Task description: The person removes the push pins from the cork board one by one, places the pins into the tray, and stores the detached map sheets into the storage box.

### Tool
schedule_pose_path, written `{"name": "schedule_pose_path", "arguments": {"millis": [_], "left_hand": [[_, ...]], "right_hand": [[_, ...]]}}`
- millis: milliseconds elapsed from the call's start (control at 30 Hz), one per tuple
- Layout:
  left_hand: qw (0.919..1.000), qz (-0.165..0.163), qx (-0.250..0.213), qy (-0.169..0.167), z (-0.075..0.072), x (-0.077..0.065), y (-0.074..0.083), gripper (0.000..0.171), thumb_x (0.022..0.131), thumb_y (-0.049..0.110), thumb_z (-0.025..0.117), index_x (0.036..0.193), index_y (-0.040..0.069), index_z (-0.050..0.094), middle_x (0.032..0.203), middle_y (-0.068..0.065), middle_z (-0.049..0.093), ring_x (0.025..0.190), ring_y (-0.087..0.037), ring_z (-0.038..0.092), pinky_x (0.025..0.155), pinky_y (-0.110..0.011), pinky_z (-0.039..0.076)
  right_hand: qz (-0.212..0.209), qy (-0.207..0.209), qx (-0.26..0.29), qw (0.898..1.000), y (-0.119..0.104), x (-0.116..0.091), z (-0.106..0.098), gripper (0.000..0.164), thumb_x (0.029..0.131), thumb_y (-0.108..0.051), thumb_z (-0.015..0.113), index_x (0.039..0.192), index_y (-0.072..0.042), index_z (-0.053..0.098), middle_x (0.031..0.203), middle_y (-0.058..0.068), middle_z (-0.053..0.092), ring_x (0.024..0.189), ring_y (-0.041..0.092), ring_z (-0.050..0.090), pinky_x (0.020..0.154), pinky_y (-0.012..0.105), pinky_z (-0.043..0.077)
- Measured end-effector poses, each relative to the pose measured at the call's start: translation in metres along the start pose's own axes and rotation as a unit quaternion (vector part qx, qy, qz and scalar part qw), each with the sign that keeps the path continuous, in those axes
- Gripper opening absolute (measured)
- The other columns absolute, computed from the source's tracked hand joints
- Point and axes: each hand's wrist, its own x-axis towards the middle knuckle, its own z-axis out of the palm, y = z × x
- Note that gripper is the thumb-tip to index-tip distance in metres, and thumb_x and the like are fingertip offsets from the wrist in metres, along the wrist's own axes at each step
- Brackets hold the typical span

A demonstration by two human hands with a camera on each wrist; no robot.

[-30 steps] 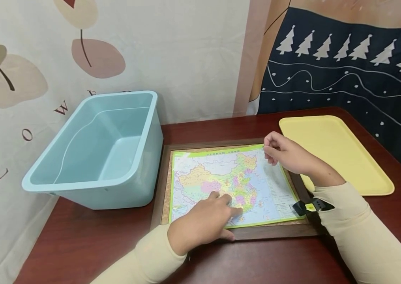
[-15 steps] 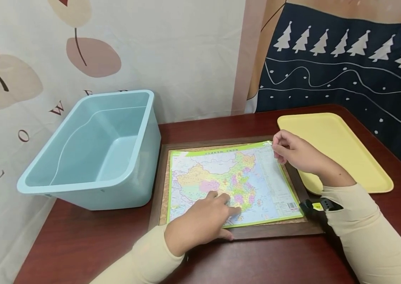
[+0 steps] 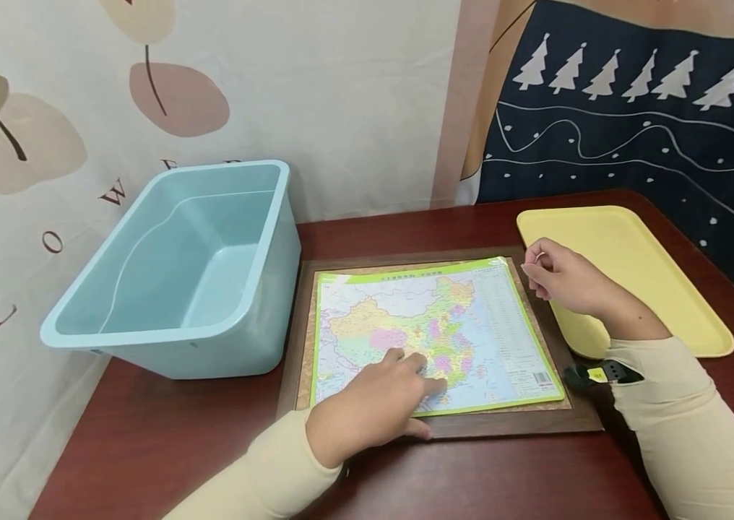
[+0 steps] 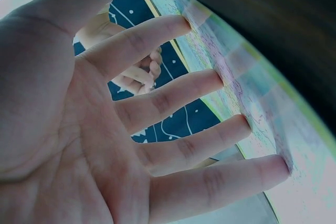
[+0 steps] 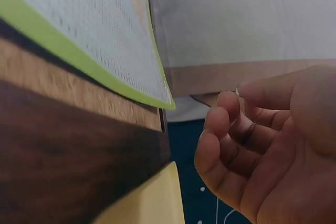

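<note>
A laminated map [image 3: 373,296] with a green border lies on a cork board [image 3: 305,375] with a dark wooden frame. My left hand [image 3: 373,401] rests on the map's lower part with fingers spread, the thumb over the front of the frame; in the left wrist view the fingertips [image 4: 239,124] press on the sheet. My right hand [image 3: 568,282] is raised just right of the map's upper right corner, fingers curled and thumb tip meeting the index fingertip. No object plainly shows between them. In the right wrist view, the map's corner [image 5: 165,100] curves up off the cork.
A light blue plastic tub [image 3: 282,245] stands left of the board. On the right, partly behind my right arm, lies a yellow tray [image 3: 640,282]. Printed cloth hangs behind the dark red table [image 3: 399,235].
My right hand has drawn away to the right from the map's upper right corner, leaving that corner in view. The left hand stays in place on the map.
</note>
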Motion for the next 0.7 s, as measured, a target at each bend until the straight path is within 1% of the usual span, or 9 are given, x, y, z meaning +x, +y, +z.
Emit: {"name": "schedule_pose_path", "arguments": {"millis": [100,200,400,700], "left_hand": [[1.0,0.003,0.004,0.001,0.0,0.001,0.001,0.061,0.08,0.053,0.077,0.135,0.031,0.064,0.132,-0.003,0.061,0.113,-0.027,0.058,0.069,-0.032,0.057],[1.0,0.005,0.007,0.004,0.0,0.001,0.001,0.06,0.08,0.053,0.077,0.134,0.031,0.064,0.13,-0.003,0.061,0.11,-0.026,0.058,0.067,-0.03,0.056],[0.9999,0.008,0.01,0.005,0.0,0.001,0.001,0.061,0.079,0.053,0.077,0.135,0.031,0.064,0.128,-0.003,0.061,0.109,-0.026,0.058,0.067,-0.03,0.056],[1.0,0.007,0.004,-0.003,0.001,0.002,0.001,0.062,0.08,0.053,0.076,0.136,0.03,0.063,0.132,-0.004,0.06,0.115,-0.028,0.057,0.071,-0.033,0.057]], "right_hand": [[0.012,0.01,-0.022,1.0,0.007,-0.001,-0.004,0.016,0.108,-0.018,0.042,0.109,-0.002,0.044,0.081,0.014,0.056,0.067,0.02,0.052,0.055,0.029,0.042],[0.019,0.011,-0.038,0.999,0.013,0.0,-0.007,0.016,0.108,-0.018,0.041,0.109,-0.002,0.044,0.079,0.014,0.056,0.064,0.019,0.049,0.052,0.03,0.039],[0.029,-0.001,-0.04,0.999,0.021,0.003,-0.011,0.017,0.108,-0.017,0.04,0.111,0.0,0.044,0.079,0.012,0.056,0.067,0.019,0.052,0.055,0.03,0.041],[0.04,-0.012,-0.035,0.999,0.026,0.003,-0.011,0.019,0.108,-0.017,0.04,0.112,0.001,0.044,0.083,0.013,0.056,0.074,0.021,0.054,0.06,0.03,0.044]]}}
